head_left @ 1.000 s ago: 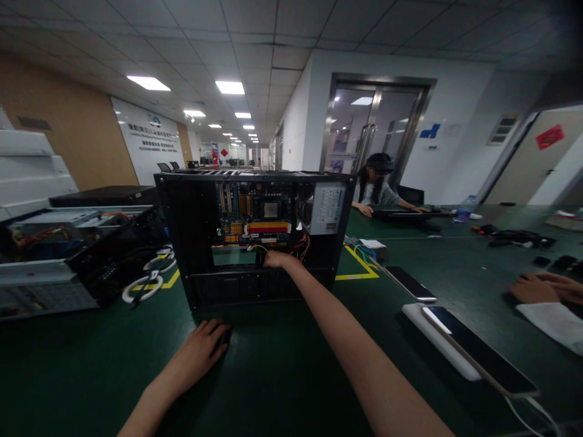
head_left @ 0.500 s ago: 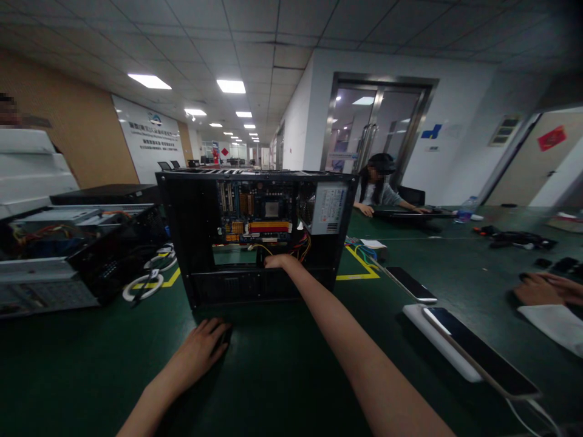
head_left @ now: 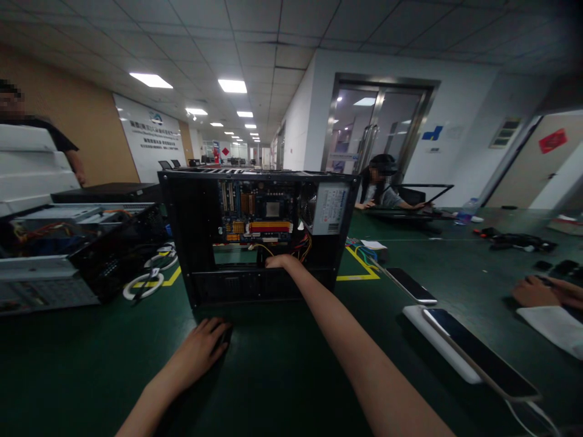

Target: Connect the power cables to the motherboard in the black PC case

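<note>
A black computer case [head_left: 255,285] stands upright on the green table [head_left: 268,364], its side open towards me. Inside it are a motherboard [head_left: 255,209], a silver power supply [head_left: 328,209] and loose coloured cables [head_left: 301,246]. My right hand [head_left: 277,261] reaches over the lower rail into the case, closed against a dark block-like part. Its fingertips are hidden, so what it grips cannot be made out. My left hand [head_left: 203,345] rests on the table in front of the case, fingers apart, holding nothing.
Another opened computer case [head_left: 50,273] lies at left beside coiled white cable [head_left: 143,286]. Phones [head_left: 483,352] and a white box [head_left: 437,343] lie at right, near another person's hands [head_left: 540,291]. Across the table a person [head_left: 378,182] handles a dark frame-like panel [head_left: 430,193].
My hands and the case stay in place. Across the table, the person has raised a dark panel's edge. At far left, another person has come further into view.
</note>
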The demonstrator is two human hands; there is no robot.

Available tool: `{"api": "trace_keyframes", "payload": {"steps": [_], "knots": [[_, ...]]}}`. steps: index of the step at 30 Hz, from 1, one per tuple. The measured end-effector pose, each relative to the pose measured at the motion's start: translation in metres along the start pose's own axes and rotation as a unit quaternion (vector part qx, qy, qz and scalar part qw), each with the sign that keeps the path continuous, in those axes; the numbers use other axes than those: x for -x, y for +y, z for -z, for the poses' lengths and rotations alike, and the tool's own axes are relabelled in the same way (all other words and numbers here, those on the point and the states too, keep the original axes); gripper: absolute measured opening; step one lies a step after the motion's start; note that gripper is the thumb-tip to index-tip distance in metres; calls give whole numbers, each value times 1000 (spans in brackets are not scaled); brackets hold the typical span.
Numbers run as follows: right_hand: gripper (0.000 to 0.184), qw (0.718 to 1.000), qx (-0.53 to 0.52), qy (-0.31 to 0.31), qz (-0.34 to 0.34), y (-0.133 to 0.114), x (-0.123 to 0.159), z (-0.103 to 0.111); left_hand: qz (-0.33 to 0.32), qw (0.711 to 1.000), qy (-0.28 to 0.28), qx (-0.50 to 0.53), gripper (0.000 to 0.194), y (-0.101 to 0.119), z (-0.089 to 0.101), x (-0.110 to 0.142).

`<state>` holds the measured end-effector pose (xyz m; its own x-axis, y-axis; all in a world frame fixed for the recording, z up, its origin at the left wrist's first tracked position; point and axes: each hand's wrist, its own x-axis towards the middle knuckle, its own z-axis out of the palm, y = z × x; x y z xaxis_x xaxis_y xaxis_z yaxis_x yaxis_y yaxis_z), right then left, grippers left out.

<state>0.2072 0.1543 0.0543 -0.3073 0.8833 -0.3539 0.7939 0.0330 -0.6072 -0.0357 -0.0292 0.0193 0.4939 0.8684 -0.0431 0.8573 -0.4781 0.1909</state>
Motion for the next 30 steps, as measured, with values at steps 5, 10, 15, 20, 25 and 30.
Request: {"api": "trace_keyframes", "payload": {"steps": [5,10,15,20,25,30], "knots": [[22,985,161,-69,-8,-7,5,1,-10,1000,7,1,41,-1,-1,-1],[30,986,161,-48,20,-8,7,1,-1,1000,-3,-5,41,-1,0,0],[28,987,138,36,76,-8,4,-1,-2,1000,3,-7,40,-4,-5,-1],[17,982,91,124,110,-12,5,-3,8,1000,7,4,40,-3,-3,-1],[20,969,-1,216,120,-19,15,-4,1,1000,9,6,40,-1,-1,0],[11,938,-46,320,129,-24,17,1,-1,1000,9,-3,40,-2,-2,-2]]}}
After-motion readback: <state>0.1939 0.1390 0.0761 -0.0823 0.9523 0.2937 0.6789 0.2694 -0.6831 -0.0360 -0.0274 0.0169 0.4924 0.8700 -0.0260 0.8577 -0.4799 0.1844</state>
